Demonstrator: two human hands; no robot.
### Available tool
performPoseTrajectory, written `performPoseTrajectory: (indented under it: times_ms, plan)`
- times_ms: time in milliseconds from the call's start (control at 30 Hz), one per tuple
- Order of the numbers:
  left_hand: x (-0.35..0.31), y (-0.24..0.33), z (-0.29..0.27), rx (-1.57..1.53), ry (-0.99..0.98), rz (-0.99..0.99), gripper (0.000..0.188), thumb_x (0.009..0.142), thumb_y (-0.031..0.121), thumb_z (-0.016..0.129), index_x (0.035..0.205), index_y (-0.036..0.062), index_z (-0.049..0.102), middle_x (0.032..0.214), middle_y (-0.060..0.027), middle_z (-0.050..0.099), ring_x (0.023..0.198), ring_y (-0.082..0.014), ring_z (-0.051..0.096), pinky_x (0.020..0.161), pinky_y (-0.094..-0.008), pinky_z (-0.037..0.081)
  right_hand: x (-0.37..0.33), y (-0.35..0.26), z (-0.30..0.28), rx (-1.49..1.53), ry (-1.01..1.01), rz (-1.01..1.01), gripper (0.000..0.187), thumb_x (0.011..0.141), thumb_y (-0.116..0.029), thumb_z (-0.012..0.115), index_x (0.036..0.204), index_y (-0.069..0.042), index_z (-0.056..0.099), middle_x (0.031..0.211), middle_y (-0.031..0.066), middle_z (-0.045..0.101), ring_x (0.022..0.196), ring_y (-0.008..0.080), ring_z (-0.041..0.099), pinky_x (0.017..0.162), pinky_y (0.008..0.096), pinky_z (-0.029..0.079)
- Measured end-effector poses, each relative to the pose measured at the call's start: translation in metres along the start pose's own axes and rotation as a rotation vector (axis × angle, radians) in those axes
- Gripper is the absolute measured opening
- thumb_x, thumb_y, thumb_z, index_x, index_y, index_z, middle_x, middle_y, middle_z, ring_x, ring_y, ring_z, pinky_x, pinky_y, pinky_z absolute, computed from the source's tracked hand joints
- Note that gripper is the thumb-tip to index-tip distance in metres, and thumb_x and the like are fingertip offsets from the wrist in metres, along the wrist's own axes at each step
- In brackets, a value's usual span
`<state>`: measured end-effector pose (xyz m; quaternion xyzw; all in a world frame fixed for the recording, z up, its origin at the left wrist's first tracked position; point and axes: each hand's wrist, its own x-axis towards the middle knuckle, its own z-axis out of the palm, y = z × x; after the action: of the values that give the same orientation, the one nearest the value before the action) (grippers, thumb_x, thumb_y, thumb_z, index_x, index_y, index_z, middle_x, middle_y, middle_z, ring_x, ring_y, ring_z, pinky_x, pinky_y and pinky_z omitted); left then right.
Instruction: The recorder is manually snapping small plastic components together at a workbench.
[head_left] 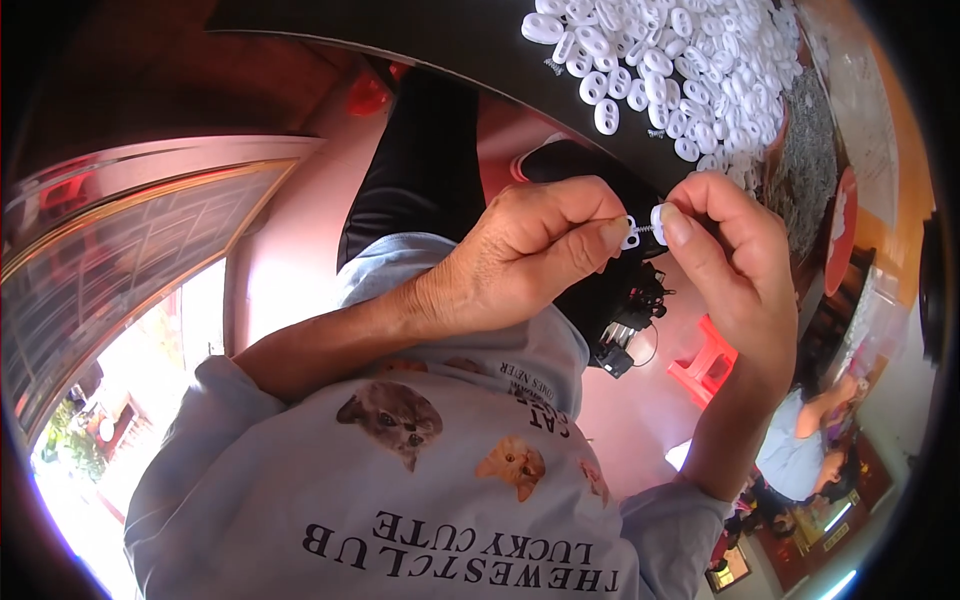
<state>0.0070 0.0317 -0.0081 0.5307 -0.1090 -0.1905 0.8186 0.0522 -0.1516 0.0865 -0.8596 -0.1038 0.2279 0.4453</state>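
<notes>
From afar I watch the left hand (540, 245) tightly pinching a white piece (630, 234), while the right hand (750, 270) grips a second white piece (658, 225); the spring (645, 229) stretches between both fingertips (nine o'clock from my right thumb). A white pile (690, 85) sits toward one o'clock.

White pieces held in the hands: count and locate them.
2: the left white piece is pinched in the left hand, the right white piece in the right hand, a small spring between them. Others may be hidden inside the grip.
</notes>
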Motion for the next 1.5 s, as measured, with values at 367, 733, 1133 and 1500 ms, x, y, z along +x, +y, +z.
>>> performPoseTrajectory:
  times_ms: [367, 733, 1133, 1500]
  plan:
    - [0.0, -0.006, 0.009, 0.005, 0.024, 0.05, 0.015, 0.099, 0.011, 0.053, 0.092, -0.0009, 0.057, 0.073, 0.0013, 0.051, 0.068, -0.0049, 0.046, 0.061, -0.0218, 0.041, -0.008, 0.008, -0.001, 0.012, -0.006, -0.011, 0.012, 0.091, -0.007, 0.062, 0.085, 0.001, 0.055, 0.064, -0.0039, 0.047, 0.059, 0.0023, 0.037, 0.05, 0.0215, 0.03]
    - [-0.003, -0.004, 0.006, 0.023, -0.02, -0.009, 0.017, 0.101, 0.015, 0.05, 0.095, 0.0014, 0.059, 0.079, 0.0009, 0.056, 0.071, -0.0048, 0.048, 0.064, -0.0205, 0.04, -0.009, 0.011, 0.001, 0.029, -0.005, -0.031, 0.013, 0.091, -0.008, 0.063, 0.085, 0.0, 0.055, 0.065, -0.0042, 0.047, 0.059, 0.0021, 0.037, 0.051, 0.021, 0.03]
    - [-0.002, -0.005, 0.006, 0.008, -0.013, -0.02, 0.018, 0.101, 0.014, 0.051, 0.092, 0.0014, 0.059, 0.078, 0.0006, 0.054, 0.072, -0.006, 0.048, 0.065, -0.021, 0.041, -0.008, 0.013, 0.002, 0.052, 0.009, -0.023, 0.012, 0.091, -0.007, 0.062, 0.084, 0.001, 0.055, 0.064, -0.0051, 0.047, 0.059, 0.0012, 0.037, 0.05, 0.0203, 0.029]
    - [0.0, -0.006, 0.008, -0.015, 0.007, 0.038, 0.016, 0.099, 0.012, 0.054, 0.09, -0.0009, 0.057, 0.074, 0.0, 0.052, 0.07, -0.0058, 0.048, 0.063, -0.0229, 0.043, -0.008, 0.011, 0.01, 0.105, -0.011, 0.005, 0.013, 0.091, -0.008, 0.062, 0.084, 0.001, 0.055, 0.064, -0.0052, 0.047, 0.059, 0.0014, 0.036, 0.05, 0.0206, 0.03]
